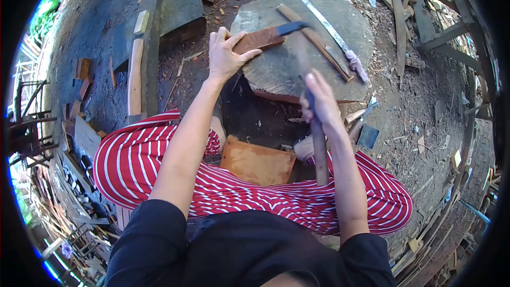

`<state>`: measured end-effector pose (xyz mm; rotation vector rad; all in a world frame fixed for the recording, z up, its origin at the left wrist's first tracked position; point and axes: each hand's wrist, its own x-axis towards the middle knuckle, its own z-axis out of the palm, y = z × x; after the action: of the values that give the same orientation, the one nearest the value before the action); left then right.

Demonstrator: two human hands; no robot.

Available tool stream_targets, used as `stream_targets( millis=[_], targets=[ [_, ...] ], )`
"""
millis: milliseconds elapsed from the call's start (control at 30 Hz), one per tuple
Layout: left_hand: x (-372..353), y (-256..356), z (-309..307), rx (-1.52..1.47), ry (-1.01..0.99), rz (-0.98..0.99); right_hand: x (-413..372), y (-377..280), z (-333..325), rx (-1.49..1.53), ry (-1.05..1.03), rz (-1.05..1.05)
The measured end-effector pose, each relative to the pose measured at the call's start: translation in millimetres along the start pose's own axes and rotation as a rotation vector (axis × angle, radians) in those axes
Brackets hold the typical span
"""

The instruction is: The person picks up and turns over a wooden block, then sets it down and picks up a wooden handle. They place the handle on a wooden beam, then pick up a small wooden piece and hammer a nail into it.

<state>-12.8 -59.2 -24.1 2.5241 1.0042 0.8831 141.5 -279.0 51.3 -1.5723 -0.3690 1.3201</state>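
My left hand [227,57] is closed around a reddish-brown wooden block [260,40], held over the left part of a round tree stump [297,77]. Lower right of it, my right hand [321,102] grips the wooden handle [320,154] of a chopping tool; its upper shaft is smeared by motion. The tool's dark metal head [292,27] sits right at the far end of the block. Across the stump behind it lie a narrow wooden stick [321,47] and a long pale blade [325,23] with cloth wrapped around its grip [357,65].
A tan board [257,162] rests between my legs in striped trousers. Left of the stump stand a dark wooden block [182,13] and a long beam [156,48]. Wood scraps and chips litter the dirt ground, with timber rails [449,35] at the right.
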Motion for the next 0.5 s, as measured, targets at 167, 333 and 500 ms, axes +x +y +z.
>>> stream_targets(
  millis=[167, 333, 500],
  targets=[
    [-1, 1, 2, 0.014, 0.007, -0.013, 8, -2, -5, 0.076, 0.083, -0.089],
    [0, -4, -2, -0.007, -0.032, 0.0, 3, 3, 17, 0.058, -0.042, 0.021],
    [-4, -5, 0, -0.006, -0.04, 0.013, 3, -2, -8, 0.111, 0.068, -0.103]
  ],
)
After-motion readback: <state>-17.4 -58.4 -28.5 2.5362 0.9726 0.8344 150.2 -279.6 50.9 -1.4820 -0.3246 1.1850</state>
